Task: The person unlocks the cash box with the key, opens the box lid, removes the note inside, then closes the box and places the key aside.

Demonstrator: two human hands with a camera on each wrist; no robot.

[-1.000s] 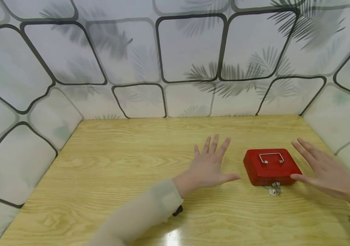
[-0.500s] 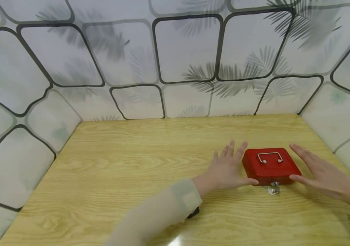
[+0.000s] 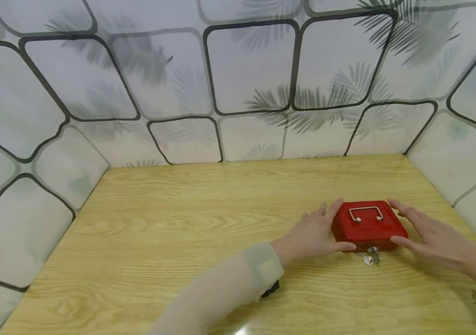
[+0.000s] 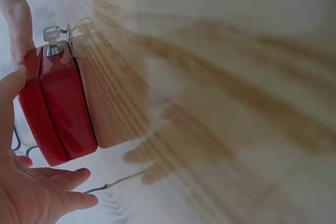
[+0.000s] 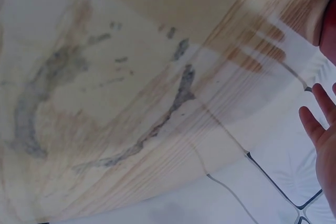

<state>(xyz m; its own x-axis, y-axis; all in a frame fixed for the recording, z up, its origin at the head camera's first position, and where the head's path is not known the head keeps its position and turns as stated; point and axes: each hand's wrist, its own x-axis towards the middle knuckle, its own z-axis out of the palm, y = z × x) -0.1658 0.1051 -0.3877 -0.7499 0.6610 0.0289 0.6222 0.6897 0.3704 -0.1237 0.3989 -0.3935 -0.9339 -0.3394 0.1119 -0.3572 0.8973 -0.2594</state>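
A red metal cash box (image 3: 369,225) with a wire handle (image 3: 365,214) on its lid sits on the right side of the table. Keys (image 3: 369,257) hang from the lock in its front; in the left wrist view one key (image 4: 51,34) stands in the lock. My left hand (image 3: 311,232) is at the box's left side, thumb by the front corner, fingers extended toward the back. On the opposite side my right hand (image 3: 436,237) has its fingers and thumb spread around the right edge. Firm contact is hard to judge for either hand.
The wooden table (image 3: 158,242) stretches away to the left. Patterned fabric walls (image 3: 250,70) enclose its back and sides. Dark scuff marks (image 5: 173,103) show on the tabletop in the right wrist view.
My left hand has moved right, from apart from the cash box to its left side, its fingers drawing closer together. My right hand has come slightly nearer the right edge. The box stays put.
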